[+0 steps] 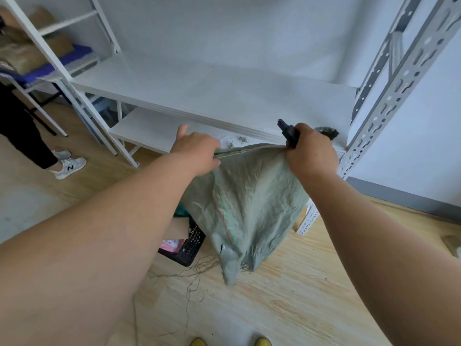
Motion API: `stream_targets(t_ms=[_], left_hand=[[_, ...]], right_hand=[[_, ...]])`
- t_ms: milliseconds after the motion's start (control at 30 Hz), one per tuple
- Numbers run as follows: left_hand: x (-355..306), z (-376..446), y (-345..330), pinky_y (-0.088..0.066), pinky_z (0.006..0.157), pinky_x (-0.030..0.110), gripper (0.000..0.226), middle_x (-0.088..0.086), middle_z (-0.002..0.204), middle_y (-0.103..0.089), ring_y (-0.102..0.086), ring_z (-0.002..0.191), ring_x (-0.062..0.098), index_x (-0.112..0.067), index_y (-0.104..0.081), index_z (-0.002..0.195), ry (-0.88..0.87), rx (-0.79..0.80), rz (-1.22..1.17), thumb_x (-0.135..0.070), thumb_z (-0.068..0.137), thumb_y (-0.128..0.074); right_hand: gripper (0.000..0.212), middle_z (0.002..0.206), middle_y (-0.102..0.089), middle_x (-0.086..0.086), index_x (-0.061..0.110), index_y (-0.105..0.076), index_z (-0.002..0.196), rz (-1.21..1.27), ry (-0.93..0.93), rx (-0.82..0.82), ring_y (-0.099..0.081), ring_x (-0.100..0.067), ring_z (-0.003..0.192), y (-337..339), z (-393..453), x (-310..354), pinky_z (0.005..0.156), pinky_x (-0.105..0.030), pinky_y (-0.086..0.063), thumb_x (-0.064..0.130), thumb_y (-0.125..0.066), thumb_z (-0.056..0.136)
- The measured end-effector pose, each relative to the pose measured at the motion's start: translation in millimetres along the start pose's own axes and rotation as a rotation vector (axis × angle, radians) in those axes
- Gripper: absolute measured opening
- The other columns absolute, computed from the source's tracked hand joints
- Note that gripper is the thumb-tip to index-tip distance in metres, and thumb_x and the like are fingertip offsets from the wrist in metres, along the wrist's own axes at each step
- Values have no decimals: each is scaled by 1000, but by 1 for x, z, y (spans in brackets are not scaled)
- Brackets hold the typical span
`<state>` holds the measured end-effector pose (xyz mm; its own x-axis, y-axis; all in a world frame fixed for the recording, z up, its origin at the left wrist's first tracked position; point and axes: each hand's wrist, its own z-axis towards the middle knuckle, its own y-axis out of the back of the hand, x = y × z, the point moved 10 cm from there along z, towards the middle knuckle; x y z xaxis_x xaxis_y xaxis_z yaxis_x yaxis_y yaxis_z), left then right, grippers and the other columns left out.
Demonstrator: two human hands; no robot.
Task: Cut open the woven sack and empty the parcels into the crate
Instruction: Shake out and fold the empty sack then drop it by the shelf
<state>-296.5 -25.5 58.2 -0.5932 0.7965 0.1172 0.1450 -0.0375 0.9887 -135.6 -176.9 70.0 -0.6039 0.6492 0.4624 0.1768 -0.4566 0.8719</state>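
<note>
A grey-green woven sack [249,203] hangs upside down, held up by its stitched bottom seam. My left hand [197,153] grips the seam's left corner. My right hand [311,151] grips the right corner together with a black cutter [289,132] that sticks up from the fist. The sack's frayed open end dangles low, with loose threads [192,273] trailing on the floor. Under the sack sits a black perforated crate [190,247] holding a pink parcel [171,244] and a brown box [177,227]. Most of the crate is hidden by the sack and my left arm.
A white shelving unit [199,96] stands right behind the sack, with a slotted metal upright [389,106] at the right. Another person's legs and sneakers [67,166] are at the left. A white strip [308,221] lies on the wooden floor. My yellow shoes [229,342] show at the bottom.
</note>
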Motion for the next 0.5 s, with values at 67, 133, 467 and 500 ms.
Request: stream_targets(t_ms=[67, 133, 467, 500], left_hand=[[-5, 0, -1, -16, 111, 40, 8, -9, 70, -46, -53, 94, 21, -27, -52, 94, -21, -16, -144, -33, 98, -49], [-20, 0, 5, -31, 92, 34, 11, -5, 75, -51, -51, 96, 26, -26, -56, 102, -61, -58, -220, -32, 99, -47], [9, 6, 36, -46, 78, 33, 20, 2, 100, -67, -62, 94, 24, -19, -65, 100, 36, -169, -504, -29, 84, -71], [13, 7, 40, -47, 79, 32, 18, 3, 97, -68, -62, 93, 24, -14, -65, 93, 53, -228, -637, -27, 82, -72]], right_hand=[[25, 93, -60, -5, 20, -53, 110, 31, 40, 52, -55, -28, 79, 0, 0, 4, 55, -30, -41, 15, -59, 85], [44, 103, -63, 1, 28, -54, 116, 150, 162, 151, -58, -24, 85, -6, -4, 29, 70, -34, -50, 22, -72, 76], [13, 91, -60, -5, 20, -59, 100, 81, 119, -12, -52, -29, 75, 1, 5, 23, 57, -31, -41, 14, -55, 89], [15, 96, -61, -6, 20, -60, 102, 71, 123, 0, -54, -30, 78, 0, 7, 23, 57, -31, -40, 12, -55, 90]])
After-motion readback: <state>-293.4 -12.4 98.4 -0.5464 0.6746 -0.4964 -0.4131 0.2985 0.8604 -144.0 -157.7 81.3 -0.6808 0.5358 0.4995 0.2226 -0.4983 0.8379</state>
